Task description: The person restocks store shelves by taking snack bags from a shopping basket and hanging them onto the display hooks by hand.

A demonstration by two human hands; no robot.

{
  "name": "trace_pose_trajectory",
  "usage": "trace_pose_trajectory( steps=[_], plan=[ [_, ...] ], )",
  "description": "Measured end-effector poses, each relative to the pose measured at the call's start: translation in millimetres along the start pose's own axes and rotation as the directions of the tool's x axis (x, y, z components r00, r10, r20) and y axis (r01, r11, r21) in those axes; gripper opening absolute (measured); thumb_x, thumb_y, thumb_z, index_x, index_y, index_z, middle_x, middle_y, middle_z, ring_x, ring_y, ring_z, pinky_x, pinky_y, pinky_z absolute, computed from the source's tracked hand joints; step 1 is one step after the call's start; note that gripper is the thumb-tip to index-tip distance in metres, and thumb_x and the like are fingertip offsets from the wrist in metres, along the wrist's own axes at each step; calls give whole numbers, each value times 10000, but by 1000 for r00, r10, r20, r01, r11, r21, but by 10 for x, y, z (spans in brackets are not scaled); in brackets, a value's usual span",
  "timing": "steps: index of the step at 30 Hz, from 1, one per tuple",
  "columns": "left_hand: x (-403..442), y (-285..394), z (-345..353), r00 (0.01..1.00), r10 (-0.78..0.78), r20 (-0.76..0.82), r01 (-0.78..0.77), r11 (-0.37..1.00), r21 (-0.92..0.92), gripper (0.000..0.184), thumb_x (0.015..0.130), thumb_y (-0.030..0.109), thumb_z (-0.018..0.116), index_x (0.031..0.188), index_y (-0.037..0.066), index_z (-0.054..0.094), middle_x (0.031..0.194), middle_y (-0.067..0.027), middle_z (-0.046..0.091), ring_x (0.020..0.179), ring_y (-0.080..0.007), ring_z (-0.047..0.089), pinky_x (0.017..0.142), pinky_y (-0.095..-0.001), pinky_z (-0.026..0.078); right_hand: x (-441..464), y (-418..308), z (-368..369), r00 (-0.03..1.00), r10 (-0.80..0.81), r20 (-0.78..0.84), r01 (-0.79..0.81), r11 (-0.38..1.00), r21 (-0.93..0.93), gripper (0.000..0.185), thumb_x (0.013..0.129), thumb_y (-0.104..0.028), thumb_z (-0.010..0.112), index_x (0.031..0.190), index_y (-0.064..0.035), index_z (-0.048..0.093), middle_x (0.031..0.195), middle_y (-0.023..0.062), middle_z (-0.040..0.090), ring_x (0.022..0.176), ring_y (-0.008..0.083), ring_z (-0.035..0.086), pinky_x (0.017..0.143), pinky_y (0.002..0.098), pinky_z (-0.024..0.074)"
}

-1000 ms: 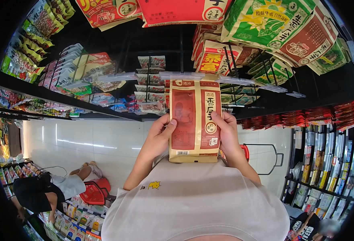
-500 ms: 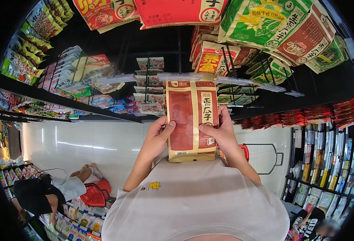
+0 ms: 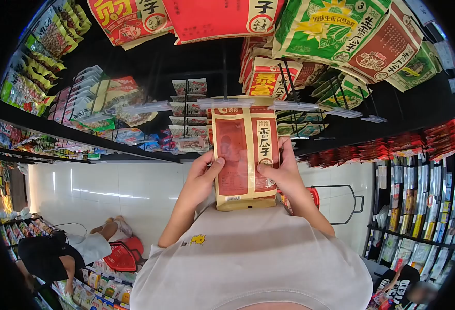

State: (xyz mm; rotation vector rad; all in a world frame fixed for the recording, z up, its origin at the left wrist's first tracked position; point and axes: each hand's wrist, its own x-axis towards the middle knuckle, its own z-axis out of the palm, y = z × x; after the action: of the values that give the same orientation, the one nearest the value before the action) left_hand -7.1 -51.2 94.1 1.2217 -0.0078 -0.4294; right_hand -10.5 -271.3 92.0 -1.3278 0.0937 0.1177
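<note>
The person holds one brown-red and cream bag (image 3: 237, 181) with both hands, in front of the chest, and its printed face with Chinese letters is turned up to the camera. The left hand (image 3: 203, 173) is closed on the left edge of the bag, with the thumb lying on the front. The right hand (image 3: 288, 175) grips the right edge, and its thumb presses the front a little lower; the fingers behind the bag are mostly hidden. The bottom of the bag is just beside the pale shirt (image 3: 253, 258), and its top overlaps a clear shelf strip (image 3: 294, 106) in the view; I cannot tell if they touch. Above, a large red bag (image 3: 219, 23) and a green bag (image 3: 325, 31) are on the black shelf (image 3: 413, 116). Near the right forearm there is a red basket (image 3: 312, 198). At lower left, another person (image 3: 44, 253) bends beside a second red basket (image 3: 121, 257).
</note>
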Motion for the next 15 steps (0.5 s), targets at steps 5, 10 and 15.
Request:
trace_pose_trajectory(
  steps=[5, 10, 15],
  plan=[
    [-2, -10, -5, 999, 51, 20, -51, 998, 32, 215, 995, 107, 499, 1146, -8, 600, 1062, -30, 649, 973, -83, 573, 879, -240, 452, 9, 84, -63, 999, -18, 31, 18, 1000, -7, 531, 689, 26, 758, 1002, -109, 352, 969, 8, 487, 909, 88, 492, 815, 261, 442],
    [1, 25, 9, 999, 35, 17, -36, 999, 27, 215, 994, 107, 499, 1146, -7, 601, 1062, -30, 651, 976, -81, 573, 877, -240, 454, 20, 62, -54, 999, -4, 38, 5, 1000, -19, 545, 700, 24, 772, 1017, -106, 348, 980, 9, 490, 939, 91, 511, 833, 270, 450],
    [7, -35, -35, 999, 47, -4, -47, 999, 20, 209, 996, 117, 501, 1131, -4, 606, 1029, -18, 648, 947, -73, 567, 858, -230, 453, 20, 7, -19, 998, -8, 69, 7, 1000, 13, 556, 710, 2, 796, 1027, -102, 351, 993, 9, 496, 945, 88, 523, 844, 268, 456]
  ],
)
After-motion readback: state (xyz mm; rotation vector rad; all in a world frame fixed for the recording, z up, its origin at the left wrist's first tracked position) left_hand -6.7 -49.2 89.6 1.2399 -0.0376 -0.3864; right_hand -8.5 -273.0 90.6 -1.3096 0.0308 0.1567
